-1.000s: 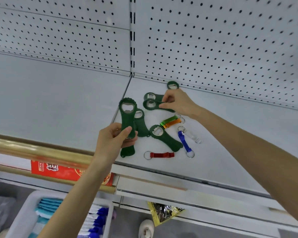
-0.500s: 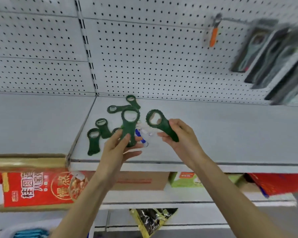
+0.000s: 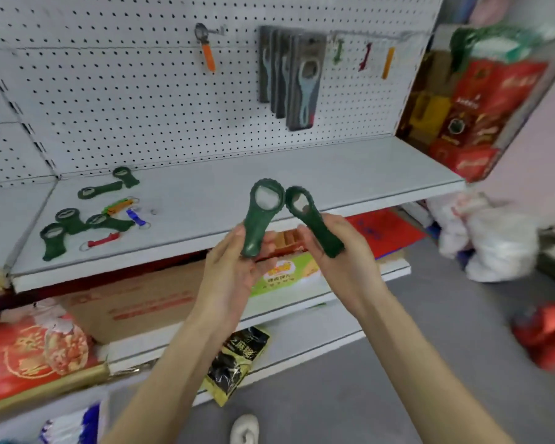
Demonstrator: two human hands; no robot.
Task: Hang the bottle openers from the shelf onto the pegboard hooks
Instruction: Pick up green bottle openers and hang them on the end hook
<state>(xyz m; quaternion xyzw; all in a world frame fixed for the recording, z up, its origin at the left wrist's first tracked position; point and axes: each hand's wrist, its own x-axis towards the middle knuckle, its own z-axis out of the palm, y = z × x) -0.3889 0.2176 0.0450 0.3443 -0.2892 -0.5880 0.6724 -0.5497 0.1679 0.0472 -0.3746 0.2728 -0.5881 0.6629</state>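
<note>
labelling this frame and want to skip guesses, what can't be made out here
All head view:
- small hanging openers: motion-blurred, attachment unreadable.
- carded openers: front card hides how many hang behind.
- keyring openers on the shelf: too small for detail.
- red boxes: print blurred.

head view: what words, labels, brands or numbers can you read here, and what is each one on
Nothing reads for certain; all print is blurred.
cardboard box: red print, unreadable.
green and yellow box: Chinese characters, too blurred.
dark packet: pale characters, too blurred.
red pack, lower left: gold characters, too blurred.
red boxes, right: gold print, too blurred.
left green bottle opener, right green bottle opener: no lettering shows.
</note>
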